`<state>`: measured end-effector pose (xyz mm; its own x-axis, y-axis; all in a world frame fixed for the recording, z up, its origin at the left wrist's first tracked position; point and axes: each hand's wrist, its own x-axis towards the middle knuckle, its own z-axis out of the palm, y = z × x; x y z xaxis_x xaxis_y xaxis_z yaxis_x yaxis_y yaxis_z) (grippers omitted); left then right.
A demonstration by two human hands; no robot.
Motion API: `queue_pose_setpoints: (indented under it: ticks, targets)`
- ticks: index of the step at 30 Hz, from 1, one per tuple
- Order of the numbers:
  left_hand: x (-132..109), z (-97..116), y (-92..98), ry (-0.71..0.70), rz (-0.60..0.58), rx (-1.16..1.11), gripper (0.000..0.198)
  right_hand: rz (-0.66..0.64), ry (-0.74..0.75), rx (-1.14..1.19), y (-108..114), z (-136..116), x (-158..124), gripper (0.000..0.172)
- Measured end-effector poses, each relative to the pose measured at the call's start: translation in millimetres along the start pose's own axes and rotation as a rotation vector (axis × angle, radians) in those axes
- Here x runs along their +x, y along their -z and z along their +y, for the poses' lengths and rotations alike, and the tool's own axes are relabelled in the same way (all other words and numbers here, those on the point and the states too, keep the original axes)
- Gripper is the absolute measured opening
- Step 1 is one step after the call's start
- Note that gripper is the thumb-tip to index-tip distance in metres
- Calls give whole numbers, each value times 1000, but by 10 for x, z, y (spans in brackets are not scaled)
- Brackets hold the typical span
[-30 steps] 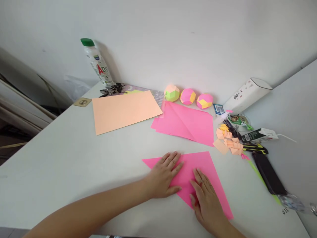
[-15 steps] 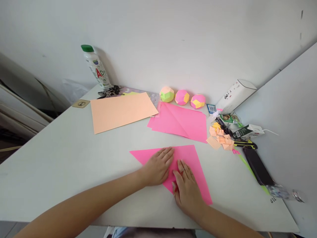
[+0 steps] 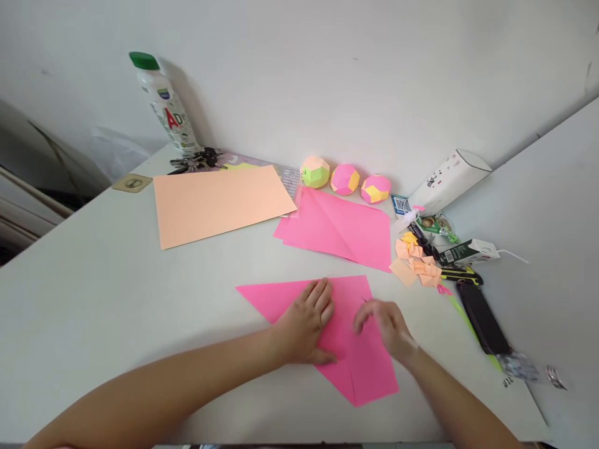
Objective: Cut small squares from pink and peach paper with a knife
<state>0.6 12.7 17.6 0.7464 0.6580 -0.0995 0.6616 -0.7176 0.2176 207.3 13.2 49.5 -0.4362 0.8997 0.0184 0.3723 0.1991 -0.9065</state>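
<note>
A folded pink sheet of paper (image 3: 379, 368) lies on the white table in front of me, with a long point to the left and a crease or edge running down its right part. My left hand (image 3: 306, 321) rests flat across its middle, fingers and thumb spread apart. Above the sheet's right side is my right hand (image 3: 386, 324), its fingers bent and blurred by motion. Whether anything sits between those fingers is hidden.
A peach sheet (image 3: 224, 206) and more pink sheets (image 3: 346, 231) lie behind. Three paper balls (image 3: 345, 179) stand by the wall. A bottle (image 3: 166, 109) and keys (image 3: 199, 160) are back left. Folded peach pieces (image 3: 423, 268), a cutter (image 3: 461, 275) and a black phone-like object (image 3: 482, 318) line the right.
My right hand has lifted off the pink paper and moved right, its fingers now bent. The sheet's lower right part, previously under it, shows. My left hand stays on the sheet, thumb now spread out.
</note>
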Motion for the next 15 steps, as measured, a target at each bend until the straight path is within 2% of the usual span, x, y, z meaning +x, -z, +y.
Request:
queue_pose_setpoints:
  ticks: [3,6,10,15]
  targets:
    - [28,15,36,15,-74,-31,105,21,-107,216,53,94,433,55]
    - [28,0,26,3,-51,-62,106,-7,-127,194,4,198,727,39]
    - [18,-29,-42,-15,-3,-91,104,-59,-135,135,-21,268,804,27]
    - [20,-45,-102,-15,28,-129,101,-21,-103,-33,8,269,757,18]
